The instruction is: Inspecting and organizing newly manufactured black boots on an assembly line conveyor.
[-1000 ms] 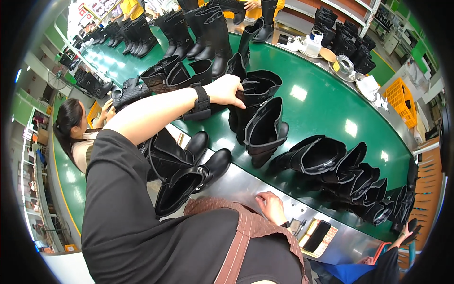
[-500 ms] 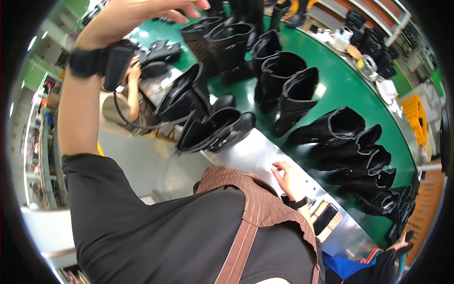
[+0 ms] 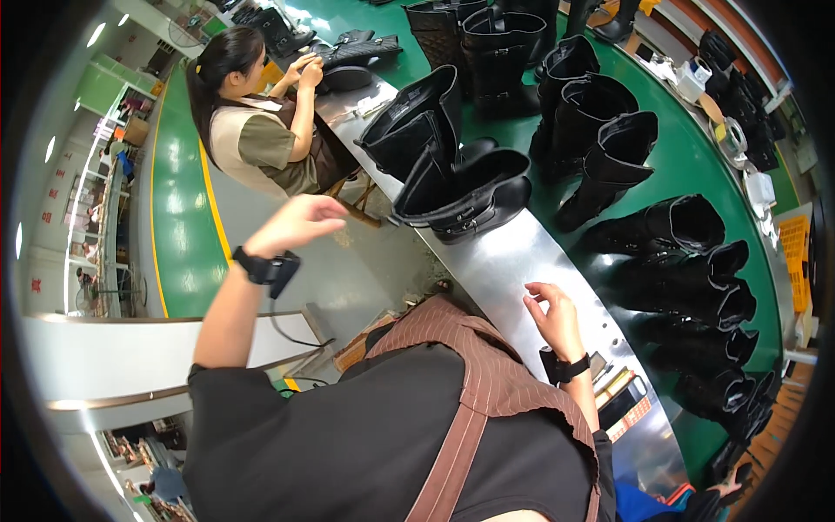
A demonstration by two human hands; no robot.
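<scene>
My left hand (image 3: 300,222) hangs in the air over the grey floor, fingers loosely stretched and holding nothing. A black device is strapped to its wrist, with a cable trailing down. My right hand (image 3: 554,322) is over the metal bench edge (image 3: 483,270), its fingers half bent and apart with nothing between them. Nearest to both hands is a tall black boot (image 3: 465,196) with a buckle strap and a wide open shaft. Behind it stands another black boot (image 3: 413,126). Neither hand touches a boot.
More black boots (image 3: 591,117) stand on the green tabletop (image 3: 487,130), and several others (image 3: 665,226) lie at the right. A phone (image 3: 622,403) lies near my right forearm. At the upper left a person (image 3: 261,130) sits by the bench. A white-topped surface (image 3: 130,357) is at the left.
My left hand has come down from high at the upper left to above the floor. The view has shifted, so the seated person now shows plainly. My right hand stays over the bench.
</scene>
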